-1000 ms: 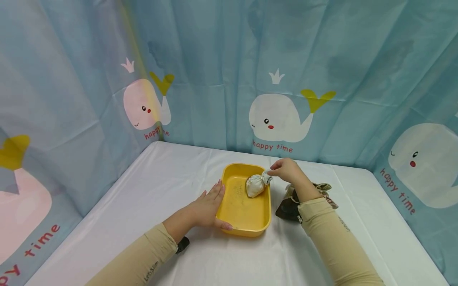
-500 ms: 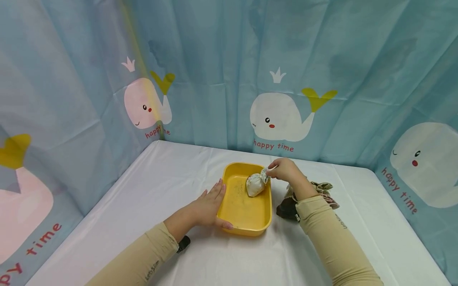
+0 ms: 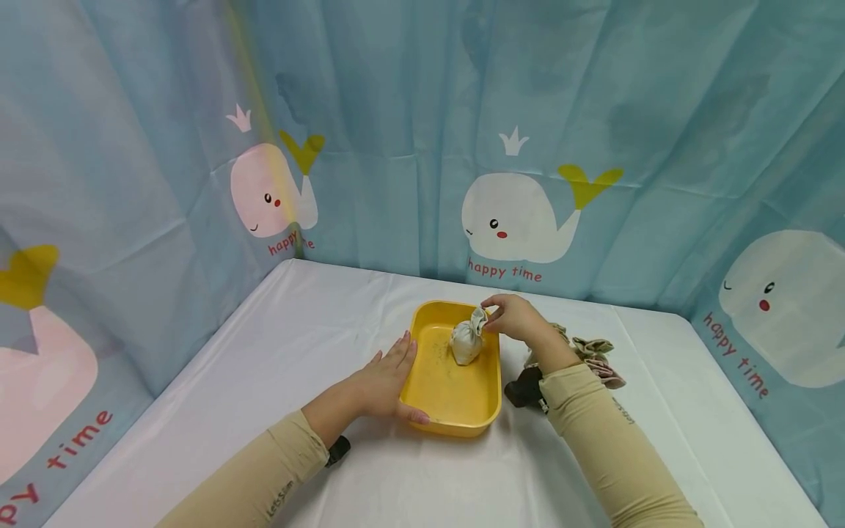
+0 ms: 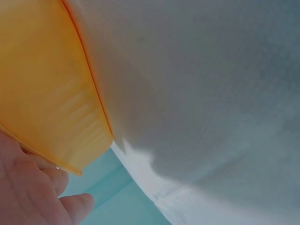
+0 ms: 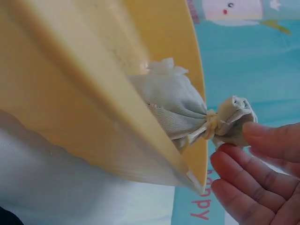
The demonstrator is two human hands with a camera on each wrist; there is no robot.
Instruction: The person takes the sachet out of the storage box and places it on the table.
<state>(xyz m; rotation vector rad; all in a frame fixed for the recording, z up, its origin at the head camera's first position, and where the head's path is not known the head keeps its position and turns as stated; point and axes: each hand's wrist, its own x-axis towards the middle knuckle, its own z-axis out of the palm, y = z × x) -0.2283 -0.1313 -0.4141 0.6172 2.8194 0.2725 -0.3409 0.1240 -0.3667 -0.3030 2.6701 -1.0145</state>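
A small white cloth pouch (image 3: 466, 342), tied at its neck with a cord, stands in the far right part of a yellow plastic tub (image 3: 449, 400). My right hand (image 3: 517, 318) pinches the pouch's gathered top between thumb and fingertips; in the right wrist view that tied pouch (image 5: 173, 103) pokes up past the tub's rim. Along the tub's left side rests my left hand (image 3: 383, 385), its fingers fairly straight and the thumb near the front corner. The left wrist view shows these fingers (image 4: 56, 180) against the tub's outer wall (image 4: 61, 84).
To the right of the tub, several bunched cloth pieces (image 3: 597, 359), tan and pinkish, lie partly behind my right forearm. Dark wrist gear sits under both wrists. A white cloth covers the table (image 3: 264, 367), and a blue whale-print curtain (image 3: 383, 205) hangs behind it.
My right hand has moved slightly left and taken hold of the pouch's top. The pouch has tipped from leaning right to more upright. My left hand stays against the tub.
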